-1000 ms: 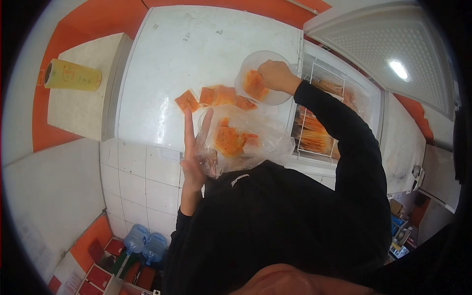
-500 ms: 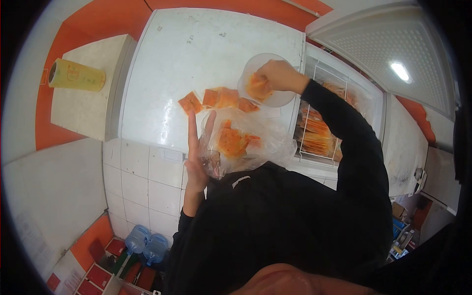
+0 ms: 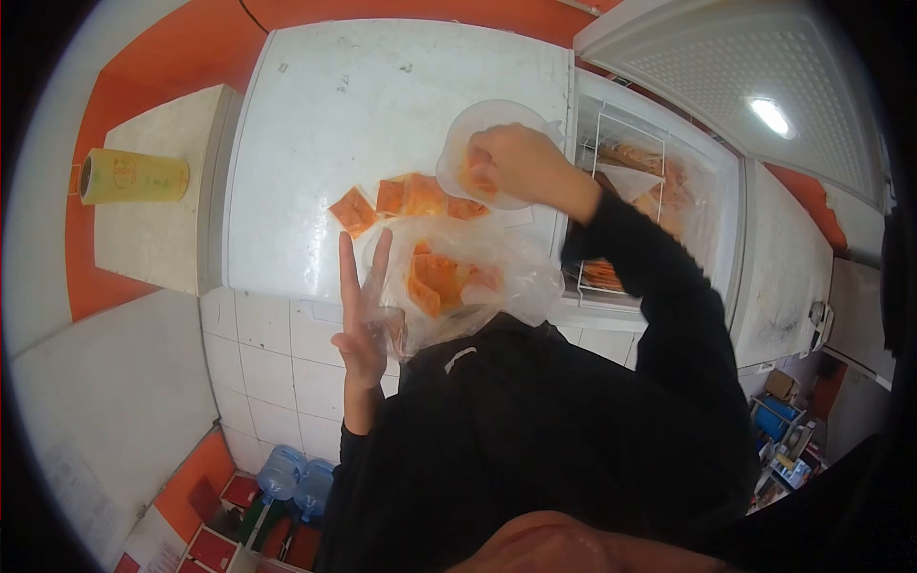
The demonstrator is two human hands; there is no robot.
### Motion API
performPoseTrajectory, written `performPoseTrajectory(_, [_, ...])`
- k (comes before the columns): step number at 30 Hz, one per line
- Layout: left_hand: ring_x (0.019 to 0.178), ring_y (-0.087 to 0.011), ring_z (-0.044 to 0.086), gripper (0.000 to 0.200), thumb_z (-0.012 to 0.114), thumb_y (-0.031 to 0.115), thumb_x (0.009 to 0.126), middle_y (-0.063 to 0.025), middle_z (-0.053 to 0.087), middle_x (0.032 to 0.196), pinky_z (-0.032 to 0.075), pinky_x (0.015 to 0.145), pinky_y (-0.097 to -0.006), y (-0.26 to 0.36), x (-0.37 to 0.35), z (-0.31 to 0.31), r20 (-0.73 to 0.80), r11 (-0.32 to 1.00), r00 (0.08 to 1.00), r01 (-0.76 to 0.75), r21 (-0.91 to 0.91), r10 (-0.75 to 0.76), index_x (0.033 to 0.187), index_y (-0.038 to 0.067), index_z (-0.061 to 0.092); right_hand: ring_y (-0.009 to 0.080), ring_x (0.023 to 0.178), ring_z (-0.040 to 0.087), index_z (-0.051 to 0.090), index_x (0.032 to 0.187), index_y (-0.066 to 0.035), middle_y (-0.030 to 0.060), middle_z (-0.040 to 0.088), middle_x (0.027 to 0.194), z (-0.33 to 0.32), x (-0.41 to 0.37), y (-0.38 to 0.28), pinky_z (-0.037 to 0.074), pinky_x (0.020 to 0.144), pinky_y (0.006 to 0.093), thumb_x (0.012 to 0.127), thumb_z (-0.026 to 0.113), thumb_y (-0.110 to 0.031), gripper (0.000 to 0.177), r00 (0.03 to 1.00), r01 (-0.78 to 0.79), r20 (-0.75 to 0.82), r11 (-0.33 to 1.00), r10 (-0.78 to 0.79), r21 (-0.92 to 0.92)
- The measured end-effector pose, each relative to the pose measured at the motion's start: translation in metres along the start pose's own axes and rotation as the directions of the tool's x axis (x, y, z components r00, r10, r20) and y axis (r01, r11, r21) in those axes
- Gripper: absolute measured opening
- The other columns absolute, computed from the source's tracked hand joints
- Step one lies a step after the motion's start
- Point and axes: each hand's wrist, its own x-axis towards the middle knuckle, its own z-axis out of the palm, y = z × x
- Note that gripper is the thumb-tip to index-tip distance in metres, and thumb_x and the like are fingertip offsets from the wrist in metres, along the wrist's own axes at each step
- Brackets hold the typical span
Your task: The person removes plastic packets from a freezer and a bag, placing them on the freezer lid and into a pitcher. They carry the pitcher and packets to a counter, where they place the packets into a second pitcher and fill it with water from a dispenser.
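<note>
My left hand point(image 3: 358, 329) is at the left edge of a clear plastic bag point(image 3: 521, 277), two fingers stretched out and apart. Inside the bag show flat orange-red packets point(image 3: 435, 282). My right hand point(image 3: 521, 162) reaches over a whitish translucent bowl point(image 3: 478, 116), its fingers curled together in it. Orange stuff point(image 3: 476, 180) shows beside those fingers; what exactly they grip is hidden. Between bowl and bag, several square orange packets point(image 3: 411, 196) lie in a row on the white freezer top point(image 3: 315, 124), with one single packet point(image 3: 353, 212) at the left end.
To the right is an open freezer compartment with a white wire basket point(image 3: 611, 286) and orange packets, under a raised lid point(image 3: 726, 76). A yellow roll point(image 3: 138, 179) lies on a white box point(image 3: 186, 119) at left. Blue water jugs point(image 3: 296, 477) stand on the floor below.
The whole view has shifted a little, moving most things left. My right hand stays at the bowl, with less of the orange content showing. My left fingers keep their spread.
</note>
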Motion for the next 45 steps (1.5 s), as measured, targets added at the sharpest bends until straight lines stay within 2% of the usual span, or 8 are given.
performPoseTrajectory(3, [0.138,-0.0334,0.039,0.126,0.030,0.096,0.069,-0.0269,0.021,0.156,0.049,0.093,-0.0347,-0.001,-0.001,-0.006,0.029,0.998,0.998,0.054,0.027,-0.055,0.157,0.014,-0.006,0.0332,0.080,0.069,0.070,0.093,-0.006,0.0154,0.070,0.089,0.058,0.018,0.053,0.055,0.070,0.0416,0.071,0.074,-0.016,0.024,0.975,0.004,0.212,0.940,0.072,-0.340])
performPoseTrajectory(8, [0.105,-0.0203,0.063,0.129,0.032,0.098,0.066,-0.0275,0.023,0.156,0.049,0.056,-0.0199,0.001,0.007,0.001,-0.054,0.998,0.996,0.067,-0.004,-0.067,0.157,0.014,-0.005,0.0317,0.091,0.068,0.066,0.105,-0.005,0.0159,0.069,0.097,0.081,0.031,0.067,0.054,0.075,0.0426,0.061,0.084,-0.017,0.050,0.884,0.027,0.461,0.975,0.081,-0.223])
performPoseTrajectory(13, [0.059,-0.0060,0.058,0.130,0.031,0.099,0.064,-0.0273,0.024,0.155,0.038,0.043,-0.0171,0.001,0.019,0.006,-0.080,0.994,0.991,0.111,-0.006,-0.111,0.157,0.015,-0.005,0.0329,0.103,0.061,0.058,0.121,-0.006,0.0173,0.062,0.112,0.080,0.027,0.068,0.051,0.079,0.0443,0.053,0.089,-0.020,0.076,0.874,0.149,0.485,0.951,0.001,-0.270])
performPoseTrajectory(21, [0.050,-0.0054,0.053,0.131,0.030,0.100,0.062,-0.0285,0.025,0.154,0.039,0.041,-0.0177,0.000,0.031,0.004,-0.008,0.989,0.990,0.138,0.051,-0.138,0.157,0.016,-0.006,0.0344,0.105,0.060,0.054,0.126,-0.009,0.0181,0.058,0.117,0.071,0.029,0.064,0.051,0.078,0.0458,0.055,0.087,-0.020,0.079,0.824,0.184,0.565,0.962,-0.040,-0.200])
performPoseTrajectory(31, [0.048,-0.0059,0.052,0.132,0.032,0.100,0.062,-0.0269,0.026,0.155,0.038,0.040,-0.0178,-0.004,0.027,0.002,-0.013,0.988,0.988,0.155,0.025,-0.154,0.156,0.017,-0.006,0.0324,0.080,0.067,0.068,0.082,-0.007,0.0130,0.066,0.079,0.059,0.023,0.073,0.052,0.069,0.0414,0.071,0.071,-0.013,0.013,0.928,0.249,0.331,0.946,-0.172,-0.207])
performPoseTrajectory(36, [0.067,-0.0079,0.062,0.132,0.033,0.100,0.062,-0.0266,0.026,0.155,0.041,0.044,-0.0174,-0.003,0.032,0.007,-0.038,0.989,0.988,0.150,0.004,-0.150,0.156,0.015,-0.006,0.0304,0.083,0.068,0.068,0.077,-0.007,0.0126,0.068,0.086,0.024,0.009,0.059,0.053,0.068,0.0397,0.073,0.065,-0.008,0.005,0.918,0.242,0.372,0.937,-0.137,-0.251])
performPoseTrajectory(40, [0.076,-0.0090,0.065,0.134,0.034,0.100,0.061,-0.0282,0.025,0.155,0.042,0.046,-0.0175,-0.008,0.034,0.001,-0.053,0.990,0.989,0.141,-0.012,-0.141,0.156,0.015,-0.006,0.0283,0.087,0.065,0.063,0.078,-0.006,0.0090,0.065,0.091,-0.008,-0.015,0.045,0.052,0.070,0.0379,0.073,0.066,-0.005,0.006,0.939,0.342,0.141,0.904,-0.315,-0.256])
performPoseTrajectory(45, [0.059,-0.0079,0.062,0.135,0.037,0.100,0.060,-0.0298,0.025,0.154,0.042,0.041,-0.0166,-0.010,0.036,-0.006,0.008,0.986,0.987,0.162,-0.029,-0.162,0.156,0.015,-0.006,0.0251,0.089,0.065,0.057,0.073,-0.005,0.0067,0.065,0.097,-0.046,-0.031,0.019,0.052,0.073,0.0367,0.069,0.070,-0.002,0.014,0.876,0.381,-0.206,0.888,-0.436,-0.259])
